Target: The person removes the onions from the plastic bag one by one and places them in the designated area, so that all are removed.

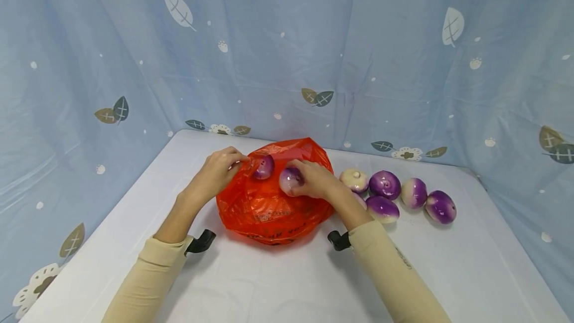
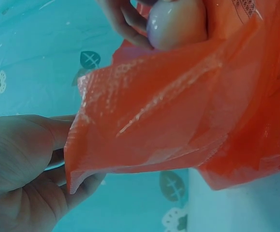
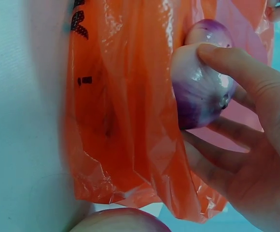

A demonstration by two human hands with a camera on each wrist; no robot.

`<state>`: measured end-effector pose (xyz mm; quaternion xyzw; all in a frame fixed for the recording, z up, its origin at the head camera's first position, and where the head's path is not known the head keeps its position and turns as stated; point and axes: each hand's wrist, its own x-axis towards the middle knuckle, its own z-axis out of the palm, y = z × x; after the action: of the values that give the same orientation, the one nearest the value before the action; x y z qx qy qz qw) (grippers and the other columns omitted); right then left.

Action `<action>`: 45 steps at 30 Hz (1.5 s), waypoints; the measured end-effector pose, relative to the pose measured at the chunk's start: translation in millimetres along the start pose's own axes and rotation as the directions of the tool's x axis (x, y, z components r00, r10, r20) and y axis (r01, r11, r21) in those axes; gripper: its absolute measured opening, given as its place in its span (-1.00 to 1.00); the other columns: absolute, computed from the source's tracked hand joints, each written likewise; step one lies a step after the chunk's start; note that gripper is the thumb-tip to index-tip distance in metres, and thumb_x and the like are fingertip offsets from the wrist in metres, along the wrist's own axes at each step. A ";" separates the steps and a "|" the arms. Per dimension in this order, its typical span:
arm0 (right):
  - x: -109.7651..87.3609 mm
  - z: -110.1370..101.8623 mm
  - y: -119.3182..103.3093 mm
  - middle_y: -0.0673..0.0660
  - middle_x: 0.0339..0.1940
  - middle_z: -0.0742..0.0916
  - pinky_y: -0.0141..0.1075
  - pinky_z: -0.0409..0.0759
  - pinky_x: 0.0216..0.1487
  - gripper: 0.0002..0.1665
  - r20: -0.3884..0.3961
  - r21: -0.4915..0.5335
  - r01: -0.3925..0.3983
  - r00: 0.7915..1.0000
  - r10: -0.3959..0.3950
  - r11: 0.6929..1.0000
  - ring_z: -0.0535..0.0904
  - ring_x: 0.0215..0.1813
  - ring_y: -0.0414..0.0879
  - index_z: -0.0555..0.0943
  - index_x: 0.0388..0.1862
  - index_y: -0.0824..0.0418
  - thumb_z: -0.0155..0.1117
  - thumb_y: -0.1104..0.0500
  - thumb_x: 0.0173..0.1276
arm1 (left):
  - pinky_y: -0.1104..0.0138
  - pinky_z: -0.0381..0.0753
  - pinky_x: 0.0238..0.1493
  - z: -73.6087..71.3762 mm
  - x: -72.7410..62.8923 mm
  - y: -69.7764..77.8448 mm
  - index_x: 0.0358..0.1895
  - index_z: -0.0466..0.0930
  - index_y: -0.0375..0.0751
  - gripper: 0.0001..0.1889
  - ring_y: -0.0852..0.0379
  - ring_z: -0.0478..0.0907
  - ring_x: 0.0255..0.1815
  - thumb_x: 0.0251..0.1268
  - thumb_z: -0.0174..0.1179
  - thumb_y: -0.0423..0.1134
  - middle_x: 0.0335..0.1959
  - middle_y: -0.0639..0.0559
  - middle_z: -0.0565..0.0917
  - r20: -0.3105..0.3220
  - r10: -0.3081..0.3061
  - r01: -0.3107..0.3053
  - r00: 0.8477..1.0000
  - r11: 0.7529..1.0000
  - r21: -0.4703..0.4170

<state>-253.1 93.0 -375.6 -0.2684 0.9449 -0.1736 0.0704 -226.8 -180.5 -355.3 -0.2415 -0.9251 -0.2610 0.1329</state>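
A red plastic bag (image 1: 269,213) with dark printing lies on the white table with its mouth open. My left hand (image 1: 219,171) pinches the left rim of the bag between thumb and fingers; the left wrist view shows the bag's film (image 2: 154,116) stretched from that grip. In my right hand (image 1: 314,178) is a glossy purple-and-white onion (image 1: 291,180), with the thumb on one side and fingers on the other, at the bag's opening. Another onion (image 1: 263,167) sits inside the bag, near the left hand, and shows partly behind the held one in the right wrist view.
To the right of the bag several more onions (image 1: 384,185) lie in a loose group on the white table (image 1: 269,283). One of them (image 3: 123,222) is close to the bag's lower edge in the right wrist view. A blue patterned curtain (image 1: 269,64) encloses the table's back and sides.
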 end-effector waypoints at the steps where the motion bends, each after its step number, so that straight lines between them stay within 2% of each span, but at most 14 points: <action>1: -0.8 0.4 0.2 0.12 0.27 0.59 0.04 0.45 0.39 -0.25 0.004 -0.002 -0.002 1.000 0.002 1.000 0.48 0.35 0.08 0.41 0.35 -0.02 0.46 -0.07 0.20 | 0.10 0.73 -0.08 0.1 0.0 0.2 -0.03 0.72 -0.32 -0.76 -0.08 0.66 -0.14 0.27 0.21 -0.51 -0.15 -0.17 0.70 0.001 0.000 0.000 1.000 1.000 0.000; 8: -5.0 2.6 0.9 0.12 0.29 0.58 0.07 0.45 0.38 -0.23 0.008 -0.015 -0.004 1.000 0.004 1.000 0.48 0.35 0.09 0.40 0.37 -0.05 0.45 -0.09 0.20 | 0.10 0.74 -0.09 0.1 -0.5 1.1 -0.03 0.72 -0.33 -0.75 -0.09 0.67 -0.14 0.26 0.21 -0.51 -0.14 -0.18 0.70 0.006 -0.007 0.007 1.000 1.000 0.001; 24: -14.0 6.8 1.8 0.11 0.25 0.60 0.08 0.49 0.34 -0.25 -0.055 -0.001 0.041 0.998 -0.041 0.999 0.52 0.30 0.08 0.43 0.35 -0.07 0.45 -0.09 0.19 | 0.11 0.74 -0.11 -1.4 0.8 1.7 -0.04 0.72 -0.33 -0.76 -0.08 0.67 -0.16 0.26 0.22 -0.51 -0.16 -0.17 0.70 -0.007 0.005 -0.005 1.000 1.000 0.013; 34: -21.0 6.2 1.9 0.10 0.27 0.59 0.10 0.49 0.33 -0.22 -0.103 0.055 0.064 0.993 -0.058 0.996 0.52 0.31 0.06 0.42 0.36 -0.07 0.46 -0.11 0.18 | 0.10 0.73 -0.10 -1.1 0.0 1.6 -0.04 0.72 -0.33 -0.77 -0.08 0.66 -0.16 0.26 0.22 -0.50 -0.17 -0.17 0.70 -0.010 0.011 -0.011 1.000 1.000 0.019; 45: -34.1 -4.5 0.2 0.07 0.28 0.57 0.06 0.50 0.34 -0.21 -0.150 0.170 0.038 0.989 -0.012 0.985 0.50 0.33 0.03 0.41 0.37 -0.12 0.49 -0.08 0.16 | 0.10 0.73 -0.10 -1.2 -0.4 1.2 -0.04 0.72 -0.33 -0.76 -0.08 0.66 -0.16 0.26 0.22 -0.50 -0.17 -0.17 0.71 -0.009 0.011 -0.010 1.000 1.000 0.013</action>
<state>-225.4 112.5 -370.2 -0.2594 0.9256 -0.2749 0.0206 -225.7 -180.5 -354.0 -0.2443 -0.9250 -0.2552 0.1403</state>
